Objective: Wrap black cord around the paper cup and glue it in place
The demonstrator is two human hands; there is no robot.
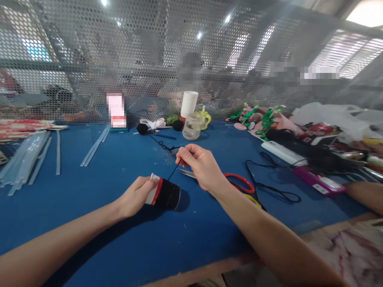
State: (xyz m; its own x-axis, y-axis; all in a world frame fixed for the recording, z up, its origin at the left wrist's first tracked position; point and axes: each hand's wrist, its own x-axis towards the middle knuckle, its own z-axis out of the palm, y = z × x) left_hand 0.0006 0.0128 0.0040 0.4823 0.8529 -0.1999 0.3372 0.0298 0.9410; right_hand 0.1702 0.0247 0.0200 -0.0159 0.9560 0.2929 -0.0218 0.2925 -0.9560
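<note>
My left hand (136, 197) grips a paper cup (151, 188) by its white end, the cup tilted over on its side. A red band circles the cup, and black yarn (169, 194) is wrapped round the rest of it. Between thumb and fingers, my right hand (199, 163) pinches a strand of the same yarn, which runs taut down to the cup. From that hand the strand trails back toward a black yarn ball (142, 128). Scissors with red handles (243, 182) lie partly behind my right wrist.
A clear jar (192, 126) and stacked white cups (189, 103) stand at the back. Glue sticks (25, 159) lie at left. On the right are a white power strip (283, 153), a purple socket block (318, 182), black cable and another person's arm (363, 195).
</note>
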